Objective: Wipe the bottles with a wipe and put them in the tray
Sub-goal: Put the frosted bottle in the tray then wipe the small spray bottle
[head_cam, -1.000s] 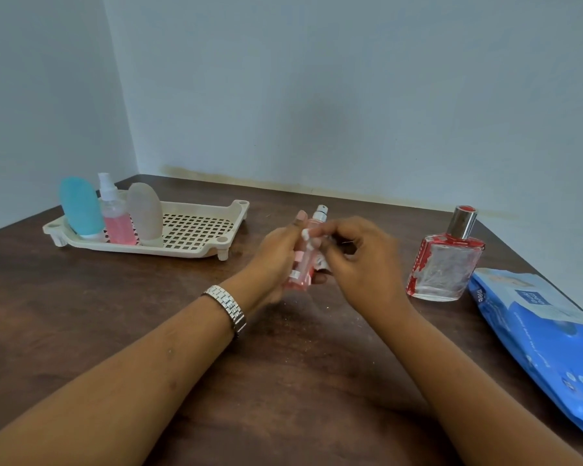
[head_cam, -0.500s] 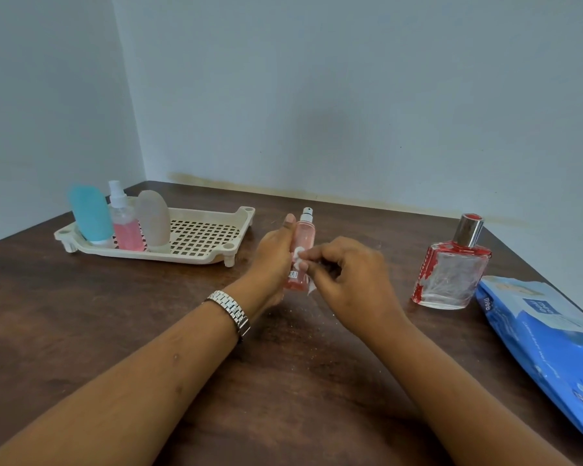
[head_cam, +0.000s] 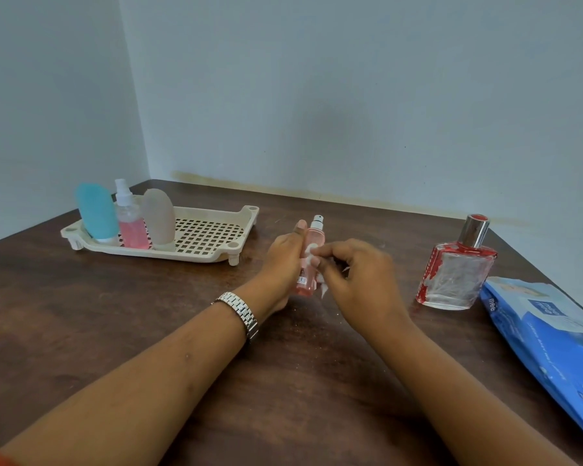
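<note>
My left hand [head_cam: 283, 264] grips the slim pink plastic spray bottle with a white nozzle [head_cam: 317, 237], fingers curled round its body, holding it upright just above the dark brown wooden table [head_cam: 115, 314]. My right hand [head_cam: 354, 277] pinches a small crumpled white wipe [head_cam: 308, 253] in its fingertips and presses it against the bottle's side.

At ten o'clock from my hands sits the cream perforated plastic tray [head_cam: 182, 257]. Three bottles stand at its left end: a teal rounded soft bottle [head_cam: 96, 210], a pink spray bottle with a clear cap [head_cam: 132, 220] and a frosted whitish rounded bottle [head_cam: 159, 218].

At three o'clock stands a square glass perfume bottle with red trim and a silver cap [head_cam: 455, 277]. At four o'clock, just beside it, lies a blue plastic pack of wipes [head_cam: 552, 338]. A silver metal watch [head_cam: 241, 312] circles my left wrist.
</note>
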